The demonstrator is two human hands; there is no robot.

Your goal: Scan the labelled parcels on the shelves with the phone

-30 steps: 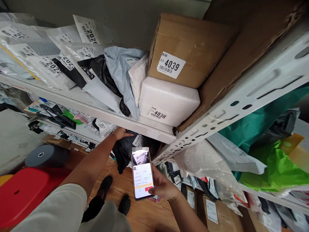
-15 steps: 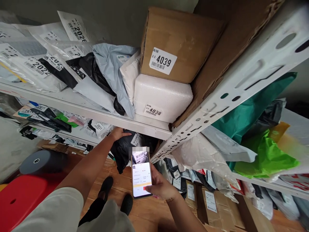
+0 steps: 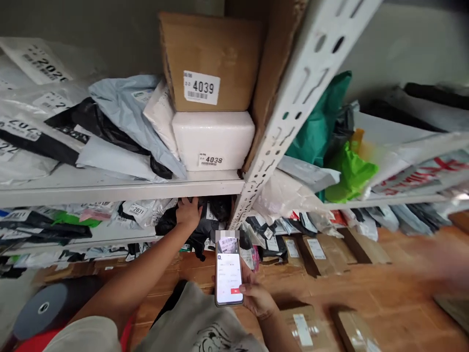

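My right hand (image 3: 256,293) is closed around a smartphone (image 3: 229,278), its thumb on the lit screen near a red button. The upper part of the screen shows a barcode label. On the shelf under the upper board, my left hand (image 3: 188,212) has its fingers bent over a black plastic parcel bag (image 3: 200,234), with the fingertips partly hidden among the dark bags. A white label shows on the black plastic right of the hand. Part of this bag hangs over the shelf edge, above and left of the phone.
A cardboard box (image 3: 212,54) labelled 4039 rests on a white foam-wrapped parcel (image 3: 214,137) labelled 4038. A perforated white post (image 3: 278,117) divides the shelves. Cartons (image 3: 322,254) lie on the floor at right. A red stool (image 3: 47,342) and a grey roll (image 3: 54,308) stand lower left.
The view has swung right and the shelves appear further left. My left hand has shifted deeper among the black bags, its label less exposed. The phone remains in my right hand.
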